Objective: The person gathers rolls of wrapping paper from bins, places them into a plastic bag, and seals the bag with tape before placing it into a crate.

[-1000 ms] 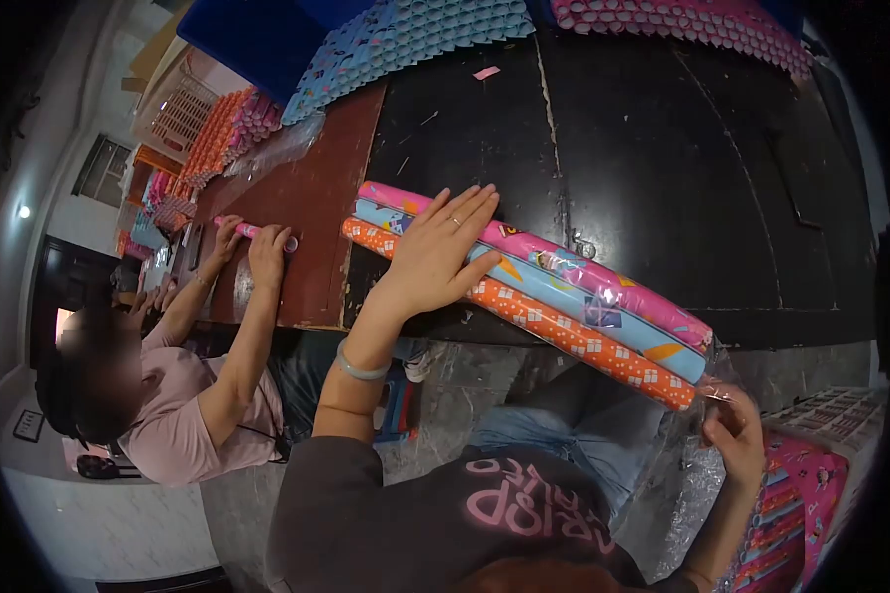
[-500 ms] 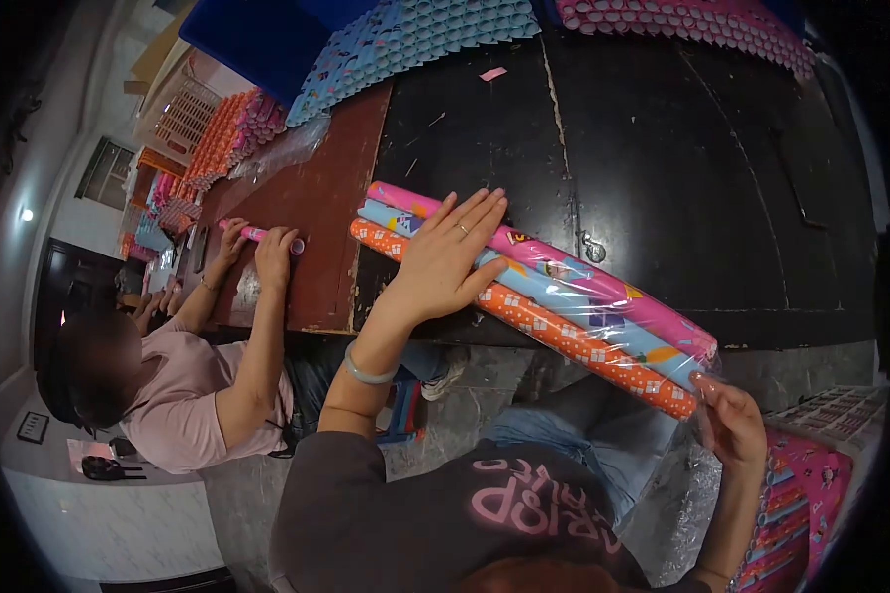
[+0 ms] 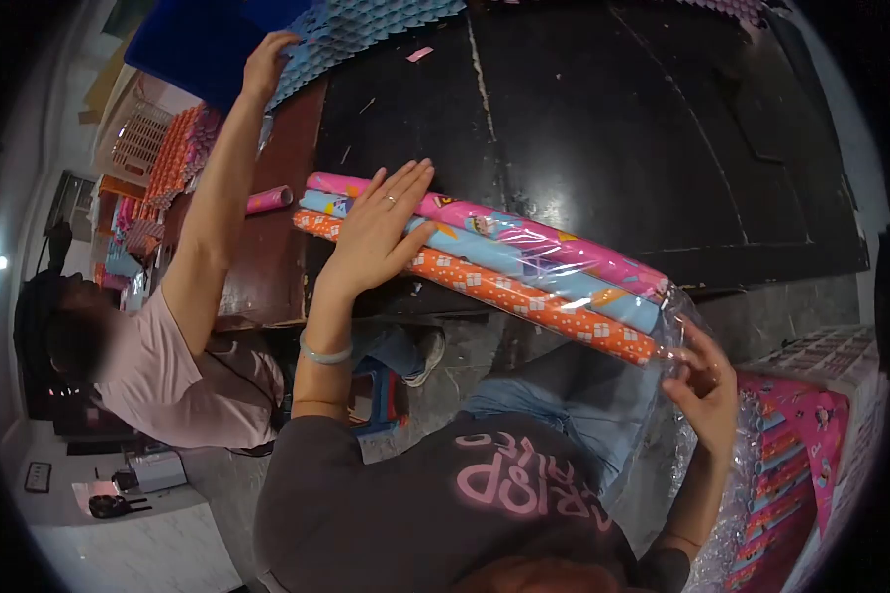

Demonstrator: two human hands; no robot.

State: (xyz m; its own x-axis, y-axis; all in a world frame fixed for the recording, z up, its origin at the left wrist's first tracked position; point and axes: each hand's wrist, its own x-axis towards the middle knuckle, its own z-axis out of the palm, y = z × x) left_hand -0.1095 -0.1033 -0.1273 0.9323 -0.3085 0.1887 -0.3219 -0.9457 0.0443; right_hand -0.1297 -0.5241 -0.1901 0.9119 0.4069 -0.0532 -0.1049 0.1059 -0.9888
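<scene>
Three wrapping paper rolls lie side by side across the black table's front edge: a pink roll (image 3: 583, 249), a light blue roll (image 3: 485, 252) and an orange roll with white gift prints (image 3: 524, 301). Clear plastic film (image 3: 674, 321) wraps them, and its loose end sticks out past their right ends. My left hand (image 3: 378, 237) rests flat on top of the rolls near their left ends, fingers stretched out. At the right ends, my right hand (image 3: 704, 385) has its fingers bent around the loose film, pinching it.
A co-worker (image 3: 168, 366) at left reaches toward a blue bin (image 3: 188, 49) and stacked blue rolls (image 3: 366, 40). A pink roll (image 3: 269, 200) lies on the red-brown table (image 3: 292, 138). At lower right stands a box of wrapped rolls (image 3: 791, 474) beside clear plastic.
The film end at my right hand now stands out more from the rolls. The co-worker has let go of the pink roll and raised an arm toward the bin. The view has shifted.
</scene>
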